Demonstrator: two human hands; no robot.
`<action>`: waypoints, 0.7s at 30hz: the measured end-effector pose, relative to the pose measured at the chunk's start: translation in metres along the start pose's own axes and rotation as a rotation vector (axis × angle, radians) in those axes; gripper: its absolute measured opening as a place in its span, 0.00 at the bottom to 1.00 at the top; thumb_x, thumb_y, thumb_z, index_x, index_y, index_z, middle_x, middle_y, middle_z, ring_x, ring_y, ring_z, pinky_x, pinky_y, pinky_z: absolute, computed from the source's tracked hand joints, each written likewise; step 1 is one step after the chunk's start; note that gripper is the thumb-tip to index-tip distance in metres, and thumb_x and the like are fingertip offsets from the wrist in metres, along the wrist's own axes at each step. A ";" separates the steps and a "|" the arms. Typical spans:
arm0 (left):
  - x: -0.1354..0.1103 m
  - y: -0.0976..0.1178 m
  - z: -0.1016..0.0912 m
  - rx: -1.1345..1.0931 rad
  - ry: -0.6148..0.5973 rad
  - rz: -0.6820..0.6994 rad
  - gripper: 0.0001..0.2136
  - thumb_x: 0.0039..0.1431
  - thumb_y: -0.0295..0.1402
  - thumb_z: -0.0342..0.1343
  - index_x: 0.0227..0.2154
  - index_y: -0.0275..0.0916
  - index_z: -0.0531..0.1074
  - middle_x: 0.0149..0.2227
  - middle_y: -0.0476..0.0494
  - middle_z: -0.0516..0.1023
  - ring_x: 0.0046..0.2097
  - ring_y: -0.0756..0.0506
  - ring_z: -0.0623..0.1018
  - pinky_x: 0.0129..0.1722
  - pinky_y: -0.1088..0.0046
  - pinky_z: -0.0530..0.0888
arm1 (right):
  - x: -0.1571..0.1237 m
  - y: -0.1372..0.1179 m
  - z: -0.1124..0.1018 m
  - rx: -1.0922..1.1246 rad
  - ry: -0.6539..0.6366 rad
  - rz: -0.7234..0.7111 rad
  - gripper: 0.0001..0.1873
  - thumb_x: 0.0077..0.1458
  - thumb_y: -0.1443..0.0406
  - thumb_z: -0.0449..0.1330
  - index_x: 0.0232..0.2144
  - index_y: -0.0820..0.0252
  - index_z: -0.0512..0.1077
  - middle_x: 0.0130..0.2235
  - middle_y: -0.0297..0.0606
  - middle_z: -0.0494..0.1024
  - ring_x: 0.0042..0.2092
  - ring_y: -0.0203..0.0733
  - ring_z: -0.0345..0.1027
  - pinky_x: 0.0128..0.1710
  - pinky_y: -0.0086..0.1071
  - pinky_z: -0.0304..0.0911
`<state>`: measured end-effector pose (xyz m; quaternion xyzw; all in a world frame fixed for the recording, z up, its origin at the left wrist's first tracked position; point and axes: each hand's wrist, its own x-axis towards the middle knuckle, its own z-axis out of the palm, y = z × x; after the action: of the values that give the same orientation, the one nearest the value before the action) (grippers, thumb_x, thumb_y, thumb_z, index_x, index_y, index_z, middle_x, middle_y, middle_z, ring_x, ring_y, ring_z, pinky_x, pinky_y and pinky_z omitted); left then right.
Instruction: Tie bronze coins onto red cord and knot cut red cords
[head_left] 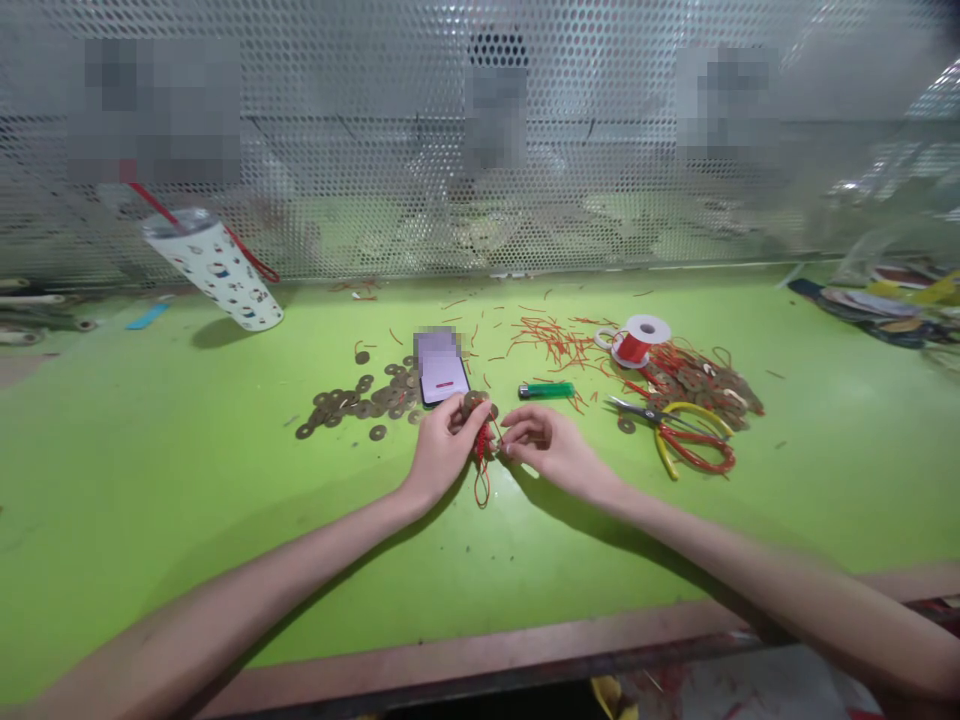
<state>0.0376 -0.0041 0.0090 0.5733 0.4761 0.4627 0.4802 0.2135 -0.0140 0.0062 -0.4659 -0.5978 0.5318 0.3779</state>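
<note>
Between my hands is a knotted red cord (482,488) with a loop hanging at its lower end and bronze-coloured holed coins (472,402) at its top. My left hand (442,448) is closed on this coin charm, thumb and fingers pinching it near the coins. Just to the right, my right hand (546,446) has its thumb and forefinger pinched together at a thin strand of the red cord. A phone (444,375) lies right behind my left hand. Behind my right hand rests a green lighter (547,391).
Loose coins (341,402) spread to the left. On the right are yellow-and-red-handled scissors (694,445), a spool of red cord (634,347), strung coins (712,385) and red cord clippings (551,342). A tumbler (217,265) with a straw stands back left, before a perforated metal screen (360,220).
</note>
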 end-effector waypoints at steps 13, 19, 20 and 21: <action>0.003 0.001 -0.001 -0.077 0.105 0.029 0.11 0.63 0.40 0.57 0.31 0.37 0.70 0.28 0.48 0.74 0.31 0.49 0.77 0.33 0.73 0.74 | -0.004 0.004 -0.013 -0.855 -0.166 -0.685 0.11 0.59 0.75 0.51 0.40 0.63 0.70 0.33 0.44 0.79 0.34 0.44 0.72 0.35 0.36 0.67; -0.003 0.001 -0.001 0.058 0.090 0.103 0.12 0.65 0.40 0.57 0.30 0.37 0.70 0.28 0.49 0.74 0.31 0.49 0.74 0.32 0.73 0.70 | 0.003 -0.014 -0.018 -0.341 -0.153 -0.204 0.05 0.63 0.66 0.55 0.38 0.61 0.69 0.36 0.43 0.80 0.36 0.42 0.75 0.38 0.36 0.71; -0.003 0.002 0.000 0.070 0.085 0.118 0.11 0.65 0.40 0.57 0.30 0.37 0.71 0.28 0.49 0.74 0.31 0.49 0.73 0.32 0.73 0.70 | 0.005 -0.015 -0.016 -0.306 -0.134 -0.173 0.07 0.64 0.63 0.55 0.38 0.61 0.70 0.37 0.44 0.81 0.37 0.43 0.76 0.38 0.37 0.71; -0.004 0.002 0.000 0.072 0.071 0.130 0.11 0.65 0.39 0.57 0.31 0.37 0.71 0.29 0.49 0.74 0.31 0.49 0.73 0.33 0.73 0.70 | 0.006 -0.014 -0.014 -0.285 -0.119 -0.161 0.09 0.64 0.61 0.56 0.38 0.61 0.71 0.38 0.44 0.81 0.38 0.43 0.76 0.39 0.37 0.71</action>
<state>0.0376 -0.0083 0.0109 0.6030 0.4712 0.4955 0.4109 0.2232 -0.0044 0.0223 -0.4331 -0.7237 0.4366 0.3133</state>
